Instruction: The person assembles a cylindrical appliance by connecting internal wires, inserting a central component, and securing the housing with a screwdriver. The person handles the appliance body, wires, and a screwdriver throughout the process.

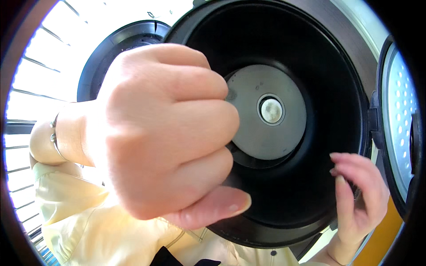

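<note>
Clenching left hand [166, 133], pot [330, 88] part-hidden, lid [401, 115] cropped

I look down into a round cooker [339, 97] that fills the middle and upper right of my view, though part of its left side is hidden from me. Its inner wall is smooth and black. At the bottom I make out a grey metal disc [277, 144], lightly marked, with a pale, blotchy round button [271, 110] at its centre. The lid [401, 111] stands open at the right edge, joined by a black hinge [375, 114], its silvery-blue inner face dotted with bright spots.
</note>
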Available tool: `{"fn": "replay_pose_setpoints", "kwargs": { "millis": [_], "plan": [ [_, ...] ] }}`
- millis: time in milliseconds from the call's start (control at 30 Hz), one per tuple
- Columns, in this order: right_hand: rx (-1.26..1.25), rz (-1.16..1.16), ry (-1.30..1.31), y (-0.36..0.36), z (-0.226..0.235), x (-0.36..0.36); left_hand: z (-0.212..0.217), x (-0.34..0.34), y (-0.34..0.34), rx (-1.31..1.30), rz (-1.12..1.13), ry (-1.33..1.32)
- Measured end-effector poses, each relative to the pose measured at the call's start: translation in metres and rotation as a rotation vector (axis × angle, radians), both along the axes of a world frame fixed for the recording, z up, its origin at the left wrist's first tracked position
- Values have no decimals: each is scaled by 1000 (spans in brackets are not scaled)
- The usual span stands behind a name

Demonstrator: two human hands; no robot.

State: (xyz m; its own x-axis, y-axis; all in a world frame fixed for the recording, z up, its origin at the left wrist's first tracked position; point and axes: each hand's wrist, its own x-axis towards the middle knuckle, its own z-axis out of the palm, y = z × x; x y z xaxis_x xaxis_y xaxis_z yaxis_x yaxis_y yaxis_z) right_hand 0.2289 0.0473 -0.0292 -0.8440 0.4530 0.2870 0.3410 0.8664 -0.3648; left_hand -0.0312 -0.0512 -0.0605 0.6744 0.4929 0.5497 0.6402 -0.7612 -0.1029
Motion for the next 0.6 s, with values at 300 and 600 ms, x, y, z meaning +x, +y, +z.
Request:
{"fn": "replay_pose_setpoints", "kwargs": {
  "millis": [300, 600],
  "plan": [
    [-171, 19, -417, -25, -13, -68, -1, 8, -63, 47, 107, -148],
    [-181, -26, -663, 38, -34, -96, -9, 20, -13, 35, 102, -123]
  ]
}}
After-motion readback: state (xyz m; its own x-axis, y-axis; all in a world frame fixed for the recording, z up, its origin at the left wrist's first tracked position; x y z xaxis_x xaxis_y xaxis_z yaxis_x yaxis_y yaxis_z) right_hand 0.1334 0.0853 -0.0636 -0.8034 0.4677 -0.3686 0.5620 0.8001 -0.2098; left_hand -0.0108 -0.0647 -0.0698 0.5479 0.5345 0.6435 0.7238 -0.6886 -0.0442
